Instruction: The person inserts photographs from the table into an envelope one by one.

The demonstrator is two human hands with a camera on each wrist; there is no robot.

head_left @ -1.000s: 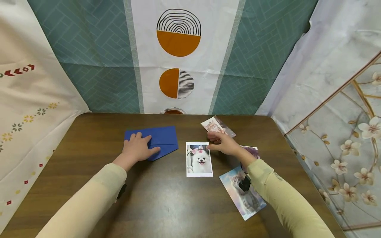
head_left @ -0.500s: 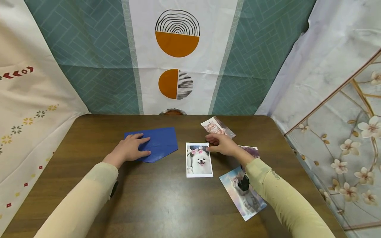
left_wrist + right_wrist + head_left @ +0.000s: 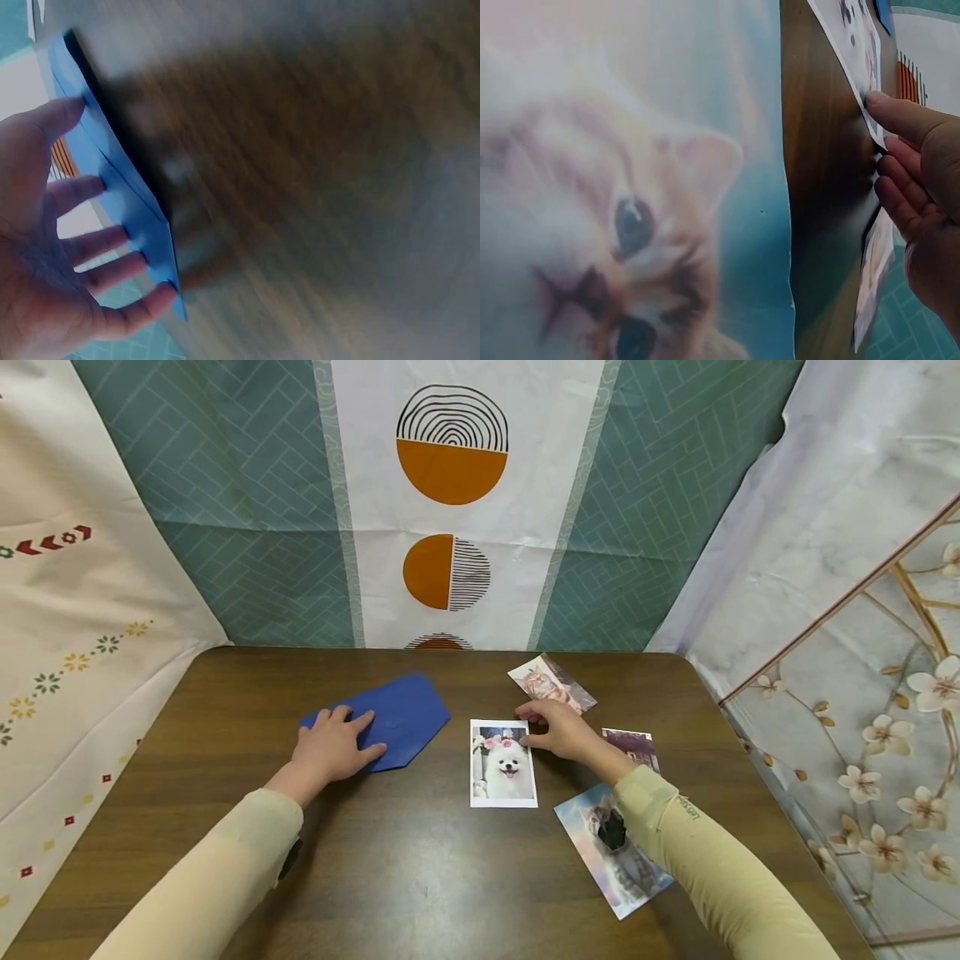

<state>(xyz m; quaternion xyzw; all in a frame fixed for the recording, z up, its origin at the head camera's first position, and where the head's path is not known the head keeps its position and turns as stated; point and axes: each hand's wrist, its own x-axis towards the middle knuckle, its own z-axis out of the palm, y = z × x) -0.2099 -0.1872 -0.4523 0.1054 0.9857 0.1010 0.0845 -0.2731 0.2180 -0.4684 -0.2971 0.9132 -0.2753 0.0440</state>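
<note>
A blue envelope [image 3: 401,718] lies at the left of the table, turned at a slant. My left hand [image 3: 332,747] rests on its left end with fingers spread. In the left wrist view the fingertips touch the envelope [image 3: 124,191] along its length. A white-bordered photo [image 3: 504,768] of a fluffy white dog lies flat near the middle. My right hand [image 3: 562,732] pinches its upper right corner; the right wrist view has the thumb [image 3: 889,109] on the photo's face and the index finger at its edge.
Behind my right hand lies a pinkish picture [image 3: 551,683] partly in clear film. A purple photo [image 3: 632,747] and a larger kitten picture [image 3: 611,852] lie to the right, partly under my right forearm. Patterned cloths [image 3: 255,502] hang around the brown table [image 3: 420,877].
The envelope has turned on the table under my left hand, which first slid left and then a little back. My right hand stays at the dog photo's corner.
</note>
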